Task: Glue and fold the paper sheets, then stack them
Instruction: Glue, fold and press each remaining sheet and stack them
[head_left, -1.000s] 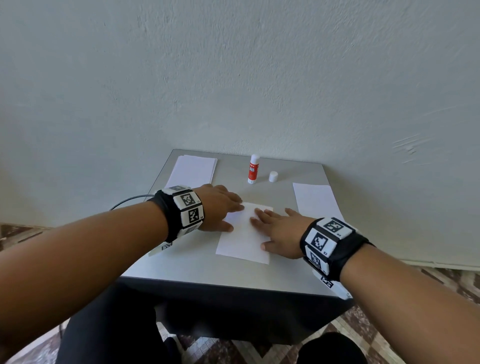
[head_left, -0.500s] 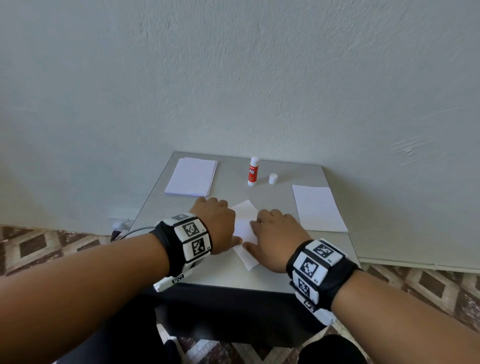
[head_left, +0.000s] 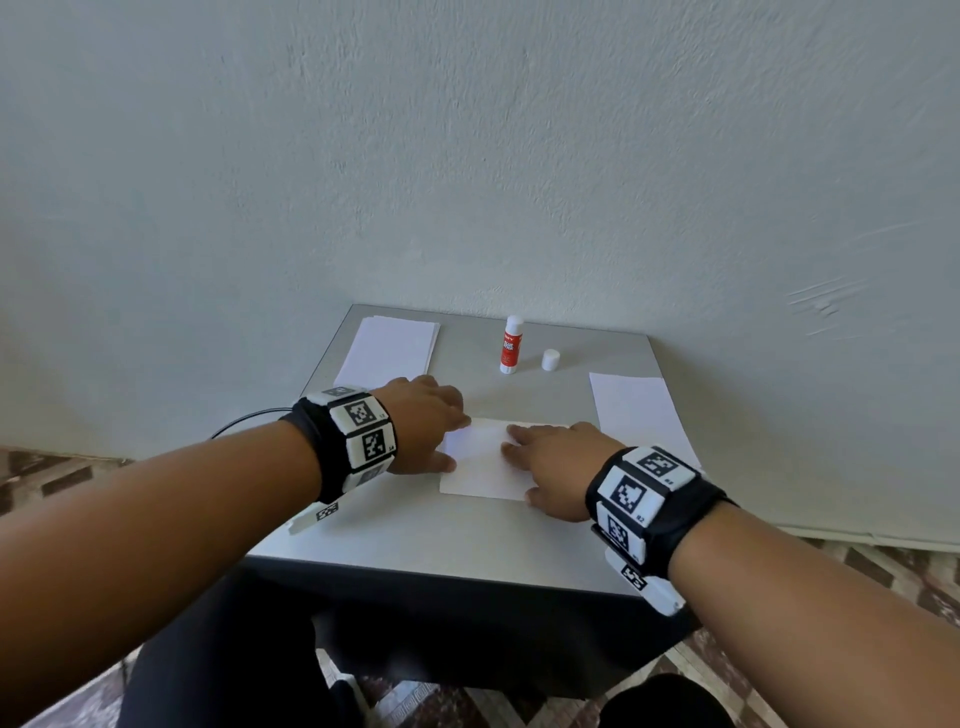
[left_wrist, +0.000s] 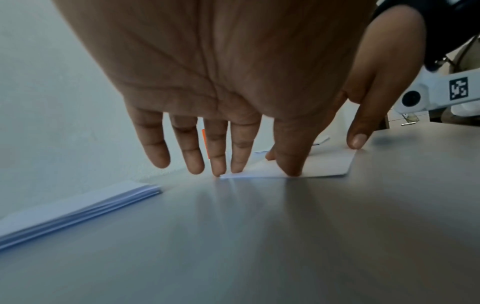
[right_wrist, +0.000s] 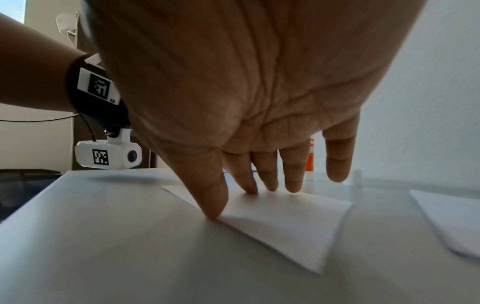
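A grey desk (head_left: 426, 545) stands against a pale wall (head_left: 467, 156). A stack of paper (head_left: 387, 348) lies at the desk's far left corner, and a single sheet (head_left: 639, 415) lies along the right edge. At the middle of the desk lies the folded sheet (head_left: 483, 467), pressed flat from both sides. The left hand (head_left: 423, 423) rests on its left edge, fingers (left_wrist: 240, 148) straight and released, tips and thumb touching the paper. The right hand (head_left: 558, 470) lies on its right part, fingers (right_wrist: 293, 172) likewise straight (thumb down at the near edge), grasping nothing. Near the far edge stands an uncapped glue stick (head_left: 511, 344), with its white cap (head_left: 550, 359) just beside it to the right.
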